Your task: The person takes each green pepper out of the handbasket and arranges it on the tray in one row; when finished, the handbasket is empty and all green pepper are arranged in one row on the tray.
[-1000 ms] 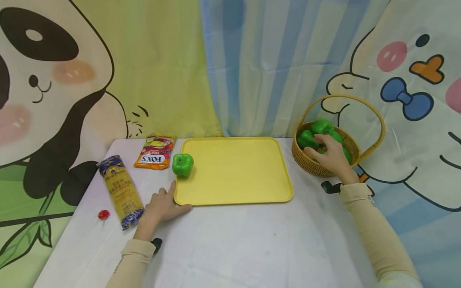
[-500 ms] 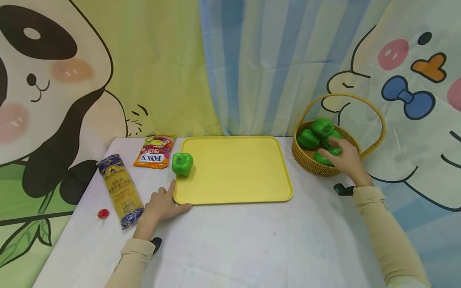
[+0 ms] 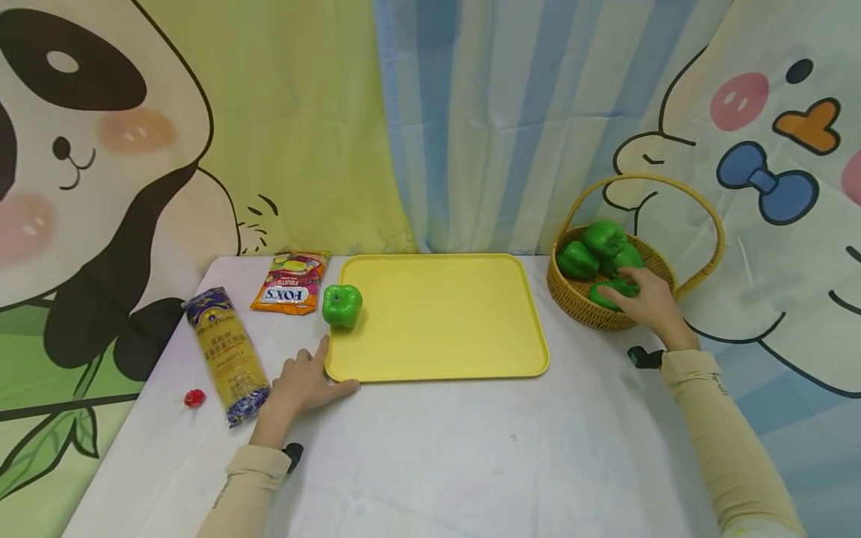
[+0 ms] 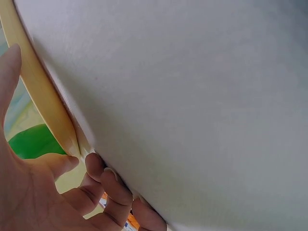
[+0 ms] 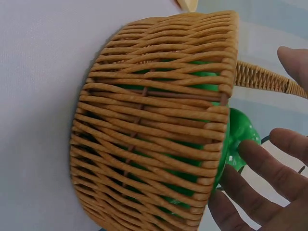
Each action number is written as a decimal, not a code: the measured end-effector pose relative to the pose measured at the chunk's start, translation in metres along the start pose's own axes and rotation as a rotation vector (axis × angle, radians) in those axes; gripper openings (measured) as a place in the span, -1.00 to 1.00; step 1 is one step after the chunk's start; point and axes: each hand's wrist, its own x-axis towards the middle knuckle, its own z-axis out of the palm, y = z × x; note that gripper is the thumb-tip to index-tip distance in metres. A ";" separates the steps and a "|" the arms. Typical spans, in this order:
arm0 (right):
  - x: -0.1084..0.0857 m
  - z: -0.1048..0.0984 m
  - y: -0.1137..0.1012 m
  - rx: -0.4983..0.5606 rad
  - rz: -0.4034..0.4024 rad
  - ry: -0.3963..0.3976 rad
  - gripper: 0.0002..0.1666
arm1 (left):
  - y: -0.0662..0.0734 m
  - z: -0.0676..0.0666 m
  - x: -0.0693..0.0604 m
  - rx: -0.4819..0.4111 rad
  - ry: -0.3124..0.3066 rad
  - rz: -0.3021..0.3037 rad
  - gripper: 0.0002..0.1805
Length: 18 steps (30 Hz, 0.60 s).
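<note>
The left hand [image 3: 304,385] touches the near left corner of a yellow tray [image 3: 437,321] with thumb and index finger, the other fingers bent against the white table in the left wrist view. One green pepper [image 3: 341,306] sits at the tray's left edge. At the right, the right hand [image 3: 649,302] is over the wicker basket [image 3: 585,310], its thumb and fingers spread about the front green pepper [image 3: 604,297]. Fingertips [image 5: 248,149] reach past the basket rim to a pepper in the right wrist view, where the thumb stands apart from it.
More green peppers [image 3: 604,239] lie in the basket, whose tall handle [image 3: 718,224] arches above. Left of the tray are an orange-red Fox's bag [image 3: 289,284], a long yellow and blue packet [image 3: 229,355] and a small red item [image 3: 194,398]. Patterned curtains hang behind.
The right hand has moved rightward and down within the basket, from beside the back left peppers to the front one. The left hand has stayed at the tray corner.
</note>
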 end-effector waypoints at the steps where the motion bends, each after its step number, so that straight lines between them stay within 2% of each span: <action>1: 0.000 0.000 0.001 -0.002 0.002 -0.006 0.06 | 0.000 0.000 0.000 0.000 0.001 0.001 0.36; 11: 0.003 0.007 0.006 -0.020 -0.014 -0.018 0.00 | 0.000 0.000 -0.001 -0.007 0.002 -0.001 0.34; 18: 0.008 0.011 0.007 -0.058 -0.004 -0.051 0.04 | 0.001 -0.001 -0.001 -0.002 0.001 -0.004 0.33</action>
